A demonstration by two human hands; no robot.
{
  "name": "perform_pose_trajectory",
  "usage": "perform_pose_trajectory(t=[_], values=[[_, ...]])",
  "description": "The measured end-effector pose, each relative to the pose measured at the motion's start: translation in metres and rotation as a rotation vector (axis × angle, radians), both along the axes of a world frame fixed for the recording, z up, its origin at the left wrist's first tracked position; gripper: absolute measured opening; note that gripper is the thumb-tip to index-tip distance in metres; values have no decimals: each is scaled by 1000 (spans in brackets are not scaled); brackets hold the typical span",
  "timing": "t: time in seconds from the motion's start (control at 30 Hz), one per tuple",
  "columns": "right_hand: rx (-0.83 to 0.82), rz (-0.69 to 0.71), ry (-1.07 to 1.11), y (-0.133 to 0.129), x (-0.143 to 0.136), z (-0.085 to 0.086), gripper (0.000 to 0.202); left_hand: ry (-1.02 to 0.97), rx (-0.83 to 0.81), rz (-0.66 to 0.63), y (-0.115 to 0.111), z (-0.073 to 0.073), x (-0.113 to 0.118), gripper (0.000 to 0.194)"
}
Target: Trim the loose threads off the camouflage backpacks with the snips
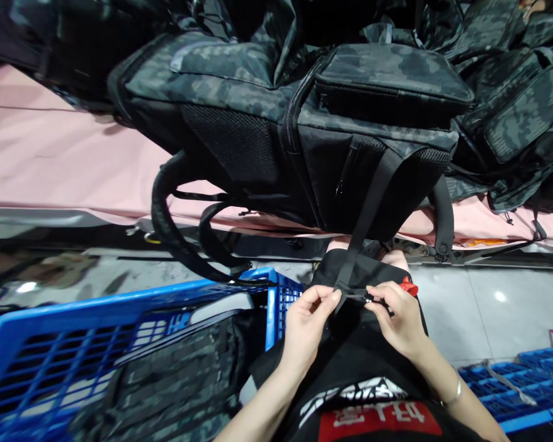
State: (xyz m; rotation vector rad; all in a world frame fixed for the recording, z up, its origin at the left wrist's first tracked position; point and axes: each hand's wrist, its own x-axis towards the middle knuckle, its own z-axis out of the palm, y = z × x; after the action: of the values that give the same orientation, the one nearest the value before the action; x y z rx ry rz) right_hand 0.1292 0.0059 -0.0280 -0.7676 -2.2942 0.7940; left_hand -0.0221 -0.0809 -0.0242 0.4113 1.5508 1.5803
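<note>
A black and grey camouflage backpack [239, 123] lies on its side along the table edge. From its lower side a black webbing strap [371, 199] hangs down over my lap. My left hand [306, 325] pinches the strap's lower end between thumb and forefinger. Closed in a pinch just right of it is my right hand [399, 316], its fingertips on a small dark piece beside the strap end. A red item [409, 286] sticks out behind the right hand's knuckles. My fingers hide most of what the right hand holds.
Pink cloth [64, 159] covers the table. More camouflage bags [520, 116] are heaped at right and behind. At left stands a blue plastic crate [120, 307] with a camouflage bag [175, 380] in it. Another blue crate [534, 423] is at lower right. Backpack shoulder straps [166, 227] hang over the edge.
</note>
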Motion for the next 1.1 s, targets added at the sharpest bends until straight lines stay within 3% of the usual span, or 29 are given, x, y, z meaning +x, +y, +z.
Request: perform_pose_trajectory(t=[0.13, 0.33, 0.5, 0.6, 0.7, 0.8, 0.87, 0.9, 1.0, 1.1], values=[[3, 56, -14, 6, 4, 3, 10, 7, -2, -59, 0, 0, -4, 20], [-34, 30, 148, 4, 6, 5, 13, -59, -3, -60, 2, -2, -4, 21], [-50, 55, 71, 5, 5, 5, 13, -71, -7, -93, 4, 1, -3, 23], [-147, 32, 170, 4, 6, 5, 12, -217, 10, -157, 4, 7, -2, 23], [-354, -20, 259, 1, 6, 6, 20, -430, 9, -304, 5, 11, 3, 26], [-525, 56, 235, -2, 4, 8, 22, -529, -18, -441, 4, 10, 14, 27], [-571, 59, 211, -2, 2, 10, 6, -476, -25, -522, 4, 8, 20, 31], [-594, 31, 202, -1, 1, 11, 7, -398, -23, -536, 4, 7, 21, 33], [-671, -126, 172, 0, -2, 11, 19, 2, -8, -442, 3, 7, 22, 30], [-691, -188, 120, 0, -3, 8, 21, 317, 17, -345, 3, 6, 20, 16]])
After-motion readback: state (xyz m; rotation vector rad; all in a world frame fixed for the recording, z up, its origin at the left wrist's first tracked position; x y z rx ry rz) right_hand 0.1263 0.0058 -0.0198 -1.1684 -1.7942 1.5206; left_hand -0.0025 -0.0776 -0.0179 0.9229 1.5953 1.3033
